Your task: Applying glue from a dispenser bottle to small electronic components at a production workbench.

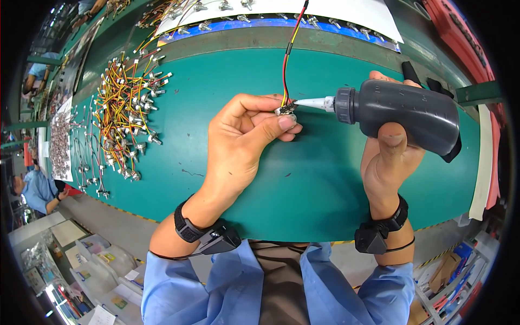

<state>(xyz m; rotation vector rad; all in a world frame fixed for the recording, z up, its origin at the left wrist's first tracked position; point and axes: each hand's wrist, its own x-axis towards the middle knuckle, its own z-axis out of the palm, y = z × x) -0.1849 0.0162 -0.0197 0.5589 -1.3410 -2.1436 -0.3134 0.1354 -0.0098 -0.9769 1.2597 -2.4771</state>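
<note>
On our green table [319, 184], a pile of parts with wires [122, 108] lies at the left side. Our right hand [385, 168] is closed around the dark bottle [417, 111], with the thumb on its near side. The bottle's long axis goes from right to left, and it points toward our left hand [238, 138]. This hand is the nearer one to the small metal part [286, 110]: its thumb and fingers are pinched together on it, and thin wires [285, 70] rise away from us. The pale nozzle [317, 103] has its tip just at the part's right side; we cannot tell if it touches.
</note>
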